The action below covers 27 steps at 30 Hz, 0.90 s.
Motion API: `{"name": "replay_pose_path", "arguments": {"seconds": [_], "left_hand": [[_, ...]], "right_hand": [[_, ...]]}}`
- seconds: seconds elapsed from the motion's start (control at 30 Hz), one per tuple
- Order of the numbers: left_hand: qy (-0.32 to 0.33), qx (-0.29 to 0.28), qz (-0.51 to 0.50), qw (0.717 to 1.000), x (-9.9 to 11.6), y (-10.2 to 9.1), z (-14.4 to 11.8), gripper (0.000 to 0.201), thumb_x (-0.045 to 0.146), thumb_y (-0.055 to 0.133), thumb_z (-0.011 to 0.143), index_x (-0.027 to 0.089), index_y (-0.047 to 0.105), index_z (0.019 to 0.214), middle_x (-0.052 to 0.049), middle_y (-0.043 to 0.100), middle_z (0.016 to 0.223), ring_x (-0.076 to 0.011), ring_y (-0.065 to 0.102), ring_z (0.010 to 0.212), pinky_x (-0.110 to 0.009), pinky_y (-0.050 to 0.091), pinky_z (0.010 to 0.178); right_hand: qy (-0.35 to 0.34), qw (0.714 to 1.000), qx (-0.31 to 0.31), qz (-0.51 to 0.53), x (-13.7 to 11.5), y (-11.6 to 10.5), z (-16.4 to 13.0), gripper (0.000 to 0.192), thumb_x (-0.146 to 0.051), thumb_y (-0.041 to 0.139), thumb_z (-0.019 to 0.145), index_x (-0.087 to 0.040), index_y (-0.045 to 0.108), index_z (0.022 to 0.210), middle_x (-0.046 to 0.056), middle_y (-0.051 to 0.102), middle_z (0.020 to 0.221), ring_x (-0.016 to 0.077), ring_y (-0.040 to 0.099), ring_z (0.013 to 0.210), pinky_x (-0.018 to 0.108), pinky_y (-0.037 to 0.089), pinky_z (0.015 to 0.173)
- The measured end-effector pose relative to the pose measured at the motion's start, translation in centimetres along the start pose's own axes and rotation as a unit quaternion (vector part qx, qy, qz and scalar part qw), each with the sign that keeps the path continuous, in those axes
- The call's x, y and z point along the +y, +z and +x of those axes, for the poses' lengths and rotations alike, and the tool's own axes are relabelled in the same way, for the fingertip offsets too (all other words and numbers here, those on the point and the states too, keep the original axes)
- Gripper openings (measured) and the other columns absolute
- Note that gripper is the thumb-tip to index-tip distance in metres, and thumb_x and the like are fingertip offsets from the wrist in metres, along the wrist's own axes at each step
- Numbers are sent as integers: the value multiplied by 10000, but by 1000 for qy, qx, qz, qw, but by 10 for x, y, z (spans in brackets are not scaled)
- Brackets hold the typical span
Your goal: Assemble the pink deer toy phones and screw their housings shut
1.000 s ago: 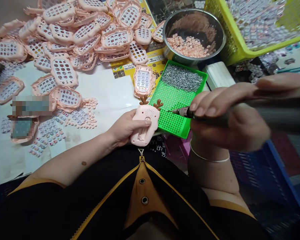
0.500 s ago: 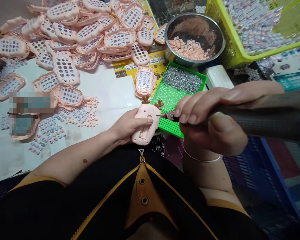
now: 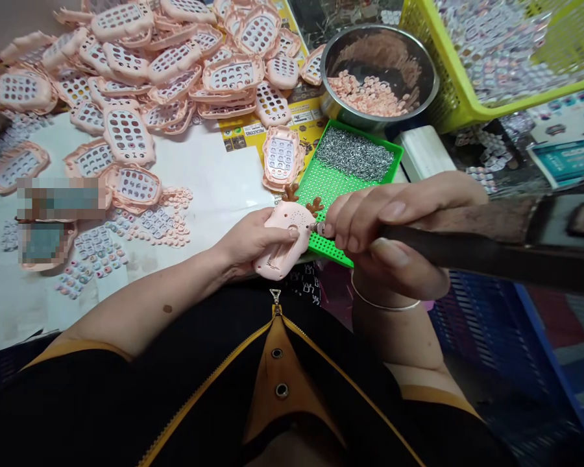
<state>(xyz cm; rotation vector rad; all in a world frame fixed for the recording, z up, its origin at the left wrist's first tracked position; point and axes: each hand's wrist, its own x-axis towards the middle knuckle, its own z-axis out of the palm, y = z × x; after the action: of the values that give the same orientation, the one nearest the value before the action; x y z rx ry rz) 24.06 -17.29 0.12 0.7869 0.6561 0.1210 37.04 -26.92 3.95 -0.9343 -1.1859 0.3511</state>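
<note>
The left hand [image 3: 253,243] grips a pink toy phone [image 3: 286,243]; the right hand's [image 3: 389,240] fingers clench a screwdriver [image 3: 467,253], its tip touching the phone.

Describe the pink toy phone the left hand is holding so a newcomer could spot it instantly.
Start at the green plastic screw tray below the steel bowl. At its near-left corner the left hand grips a pink plastic toy phone shell. Unlike the piled keypad fronts, it shows its plain back, has brown antlers, and meets the dark power screwdriver tip.
</note>
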Motion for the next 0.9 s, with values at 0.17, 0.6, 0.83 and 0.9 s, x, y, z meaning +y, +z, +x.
{"name": "replay_pose_path", "arguments": {"seconds": [0.17,0.6,0.83,0.9], "left_hand": [[-13,41,23,999,2,4,-1,305,120,757,688,115,680,984,-40,702,857,-143,636,742,-296,484,732],[-21,51,41,998,4,5,-1,373,138,767,694,120,661,1052,-41,702,878,-145,647,752,-302,505,736],[-21,35,27,999,4,3,0,397,157,795,679,125,667,1054,-42,706,890,-145,651,761,-294,507,729],[-21,37,23,999,4,3,0,391,150,793,679,126,666,1047,-39,707,885,-143,651,754,-293,508,724]], "right_hand": [[-82,995,47,22,5,-15,9,140,-375,713,812,-322,584,816,-94,448,470,119,422,333,295,447,358],[-38,982,178,-57,79,-46,-5,300,-518,767,724,-322,607,885,-86,420,571,86,381,365,269,375,367],[-9,986,160,-40,86,-52,-11,320,-492,760,755,-325,571,953,-80,471,655,90,397,405,292,389,404],[-2,988,152,-35,86,-54,-11,346,-482,772,732,-327,563,960,-87,447,633,96,386,401,301,376,408]]}}
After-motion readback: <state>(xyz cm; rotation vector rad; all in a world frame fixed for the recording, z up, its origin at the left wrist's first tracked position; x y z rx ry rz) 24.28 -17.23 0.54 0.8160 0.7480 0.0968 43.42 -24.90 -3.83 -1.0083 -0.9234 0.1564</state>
